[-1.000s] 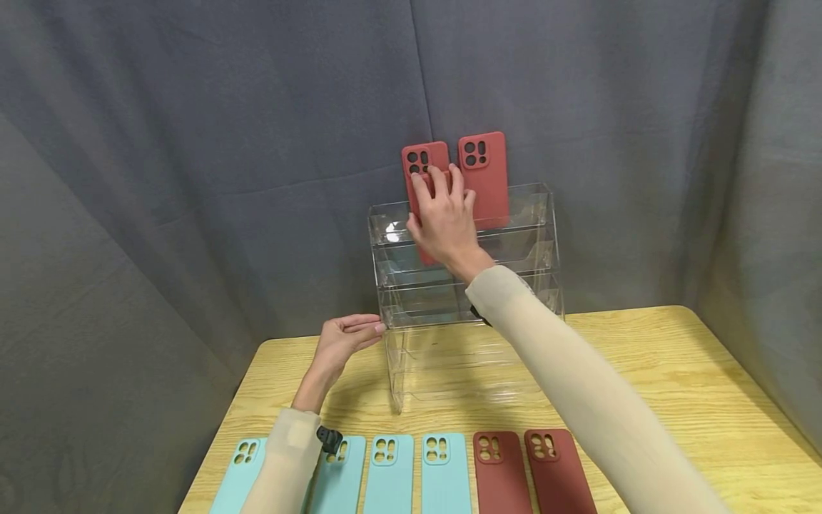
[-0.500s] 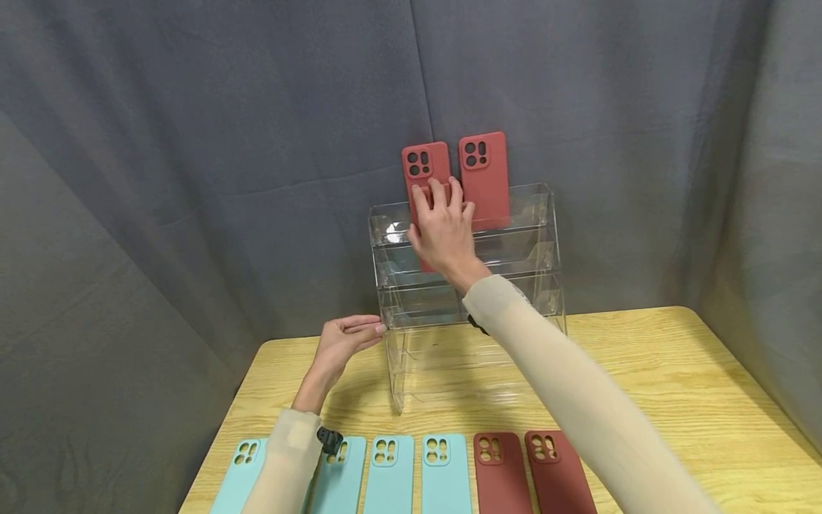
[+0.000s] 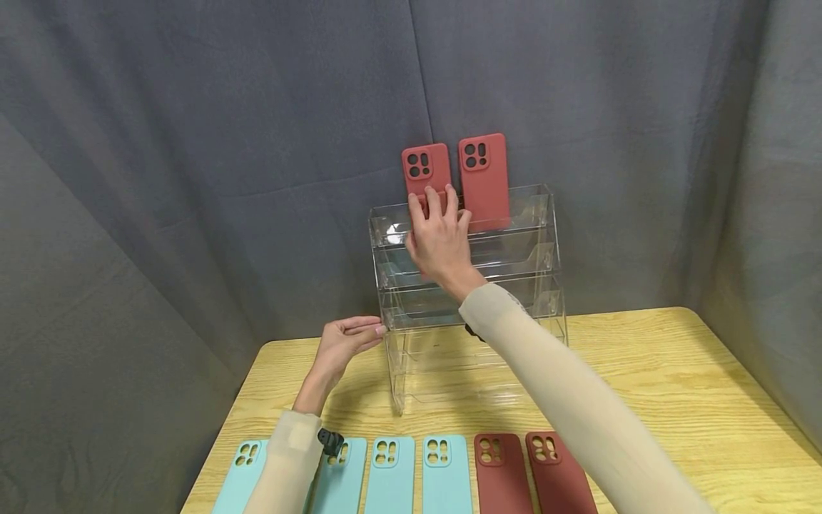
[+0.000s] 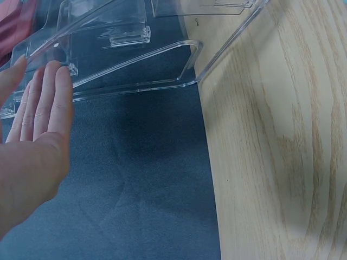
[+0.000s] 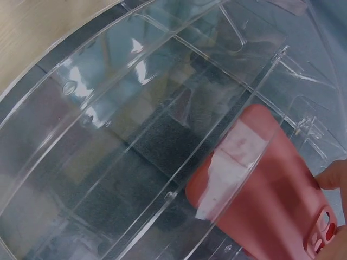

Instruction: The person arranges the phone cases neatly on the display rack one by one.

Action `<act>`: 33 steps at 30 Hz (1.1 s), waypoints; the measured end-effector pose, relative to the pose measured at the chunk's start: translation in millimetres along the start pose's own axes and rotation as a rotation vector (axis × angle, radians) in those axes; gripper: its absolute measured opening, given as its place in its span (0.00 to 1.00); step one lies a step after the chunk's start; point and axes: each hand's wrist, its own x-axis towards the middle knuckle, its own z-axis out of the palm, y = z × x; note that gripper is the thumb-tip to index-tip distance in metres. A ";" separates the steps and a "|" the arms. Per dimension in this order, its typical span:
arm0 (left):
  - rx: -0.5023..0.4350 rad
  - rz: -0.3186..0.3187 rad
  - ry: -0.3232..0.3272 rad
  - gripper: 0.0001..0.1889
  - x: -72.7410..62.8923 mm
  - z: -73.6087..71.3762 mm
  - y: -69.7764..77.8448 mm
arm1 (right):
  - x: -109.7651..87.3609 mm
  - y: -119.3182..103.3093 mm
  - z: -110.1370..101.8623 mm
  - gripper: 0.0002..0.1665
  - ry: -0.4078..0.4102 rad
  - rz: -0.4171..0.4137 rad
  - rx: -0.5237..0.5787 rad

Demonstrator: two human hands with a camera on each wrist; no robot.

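Though two hands [image 3: 439, 243], one held case [image 5: 271, 187]

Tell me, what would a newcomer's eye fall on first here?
Probably the two red phone cases standing in the top tier of the clear rack, before the dark curtain. In front of the left one, the right hand grips another red case. Nearer, four turquoise cases and two dark red cases lie on the wooden table.

A red phone case [image 5: 271, 184] with camera holes stands on end, its lower part behind a clear panel of the tiered plastic rack [image 3: 443, 307].
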 end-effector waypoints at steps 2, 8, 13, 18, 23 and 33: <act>-0.001 0.002 -0.001 0.20 0.6 0.3 0.4 | -0.3 -0.2 -0.2 0.39 0.008 -0.004 -0.003; -0.009 0.005 -0.004 0.20 1.9 0.2 2.0 | -3.2 -1.0 -7.6 0.39 0.040 0.012 0.026; -0.009 0.002 -0.002 0.20 1.7 0.3 1.9 | -12.4 -3.7 -27.4 0.39 0.085 0.019 0.095; -0.020 0.005 -0.003 0.21 1.0 1.0 1.9 | -28.8 -2.0 -56.8 0.38 0.091 0.044 0.213; -0.027 0.004 -0.002 0.21 -0.5 1.2 2.5 | -55.0 9.2 -83.3 0.36 0.046 0.073 0.315; -0.040 0.012 -0.017 0.21 -0.9 0.5 3.5 | -143.6 31.1 -115.8 0.32 -0.155 0.186 0.410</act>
